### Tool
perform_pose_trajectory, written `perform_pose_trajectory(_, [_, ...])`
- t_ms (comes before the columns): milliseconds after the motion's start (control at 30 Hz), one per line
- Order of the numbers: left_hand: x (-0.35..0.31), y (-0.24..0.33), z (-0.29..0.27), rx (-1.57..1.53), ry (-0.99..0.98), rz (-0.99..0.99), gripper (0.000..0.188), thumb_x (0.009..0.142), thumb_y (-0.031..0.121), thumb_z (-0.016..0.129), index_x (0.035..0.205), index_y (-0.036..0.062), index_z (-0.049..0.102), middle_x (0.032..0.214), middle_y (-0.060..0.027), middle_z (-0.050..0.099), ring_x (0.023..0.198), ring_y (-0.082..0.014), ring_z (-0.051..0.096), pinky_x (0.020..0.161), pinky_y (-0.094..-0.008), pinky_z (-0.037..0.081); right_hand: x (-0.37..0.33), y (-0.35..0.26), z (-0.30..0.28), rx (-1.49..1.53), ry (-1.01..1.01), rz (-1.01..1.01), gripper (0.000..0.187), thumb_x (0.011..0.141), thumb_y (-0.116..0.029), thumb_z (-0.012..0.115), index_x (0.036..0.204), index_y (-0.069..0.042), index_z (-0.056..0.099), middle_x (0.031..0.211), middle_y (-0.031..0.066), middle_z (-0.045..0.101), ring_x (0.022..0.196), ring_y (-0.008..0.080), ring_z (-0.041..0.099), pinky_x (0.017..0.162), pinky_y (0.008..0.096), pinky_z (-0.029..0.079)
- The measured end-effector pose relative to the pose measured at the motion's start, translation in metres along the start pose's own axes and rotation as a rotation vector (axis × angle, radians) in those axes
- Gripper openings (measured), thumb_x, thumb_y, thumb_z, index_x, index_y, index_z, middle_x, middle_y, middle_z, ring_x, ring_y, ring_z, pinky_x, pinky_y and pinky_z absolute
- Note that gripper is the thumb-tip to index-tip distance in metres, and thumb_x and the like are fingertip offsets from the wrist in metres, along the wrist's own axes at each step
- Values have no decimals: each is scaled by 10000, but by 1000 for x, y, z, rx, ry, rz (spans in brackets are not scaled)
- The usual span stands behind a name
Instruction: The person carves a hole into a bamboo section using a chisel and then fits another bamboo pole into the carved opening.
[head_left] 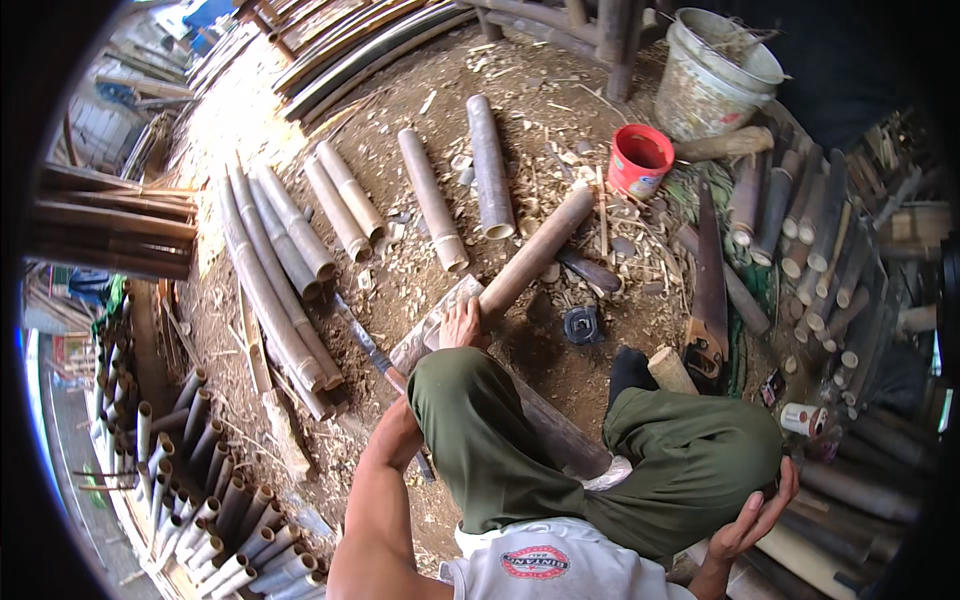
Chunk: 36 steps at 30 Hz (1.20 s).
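My left hand (463,325) lies beyond my left knee with its fingers bent over the lower end of a brown bamboo piece (540,245). That piece slants up to the right, and its near end meets a pale wooden block (415,347). My knee hides part of my left forearm. At the outer side of my right knee is my right hand (757,520), fingers stretched and nothing visible in it. A darker bamboo length (560,430) runs between my legs. A long narrow blade (362,337) lies on the ground by my left arm, partly hidden by it.
Several cut bamboo lengths (430,200) are spread on the chip-strewn ground ahead. A red bucket (640,160), a dirty white bucket (715,75), a hand saw (708,290) and a dark round object (582,325) are to the right. Bamboo stacks (240,530) flank me.
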<state>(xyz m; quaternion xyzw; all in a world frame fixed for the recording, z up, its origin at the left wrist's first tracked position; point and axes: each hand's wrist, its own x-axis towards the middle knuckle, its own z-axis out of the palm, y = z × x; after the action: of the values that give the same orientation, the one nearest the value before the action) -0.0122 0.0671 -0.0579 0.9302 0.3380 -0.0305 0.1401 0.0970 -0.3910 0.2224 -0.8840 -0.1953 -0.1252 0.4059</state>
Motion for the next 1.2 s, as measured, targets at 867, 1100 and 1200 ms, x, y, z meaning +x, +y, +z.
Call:
perform_pose_trajectory(867, [-25, -98, -172, -580, -477, -387, 371, 951, 341, 620, 1090, -2, 594, 937, -154, 643, 836, -311, 628, 711, -433, 501, 197, -40, 109, -168, -579, 398, 529, 826, -378, 645, 1225, -32, 614, 1222, 144, 644, 1065, 324, 583, 962, 425, 444])
perform_pose_trajectory(1100, [-139, 36, -345, -864, -714, -1110, 707, 983, 606, 435, 1278, -26, 547, 1123, -154, 654, 951, -210, 637, 748, -356, 519, 166, -78, 66, -285, -707, 667, 531, 851, -395, 600, 1236, -31, 580, 1269, 162, 591, 1124, 342, 541, 999, 444, 417])
perform_pose_trajectory(1200, [-169, 66, -340, -497, -690, -592, 702, 986, 555, 458, 1284, -78, 520, 1179, -268, 617, 1099, -407, 583, 988, -422, 432, 162, -82, 58, -193, -686, 611, 524, 839, -311, 640, 1264, -16, 559, 1258, 184, 570, 1154, 355, 536, 1016, 447, 414])
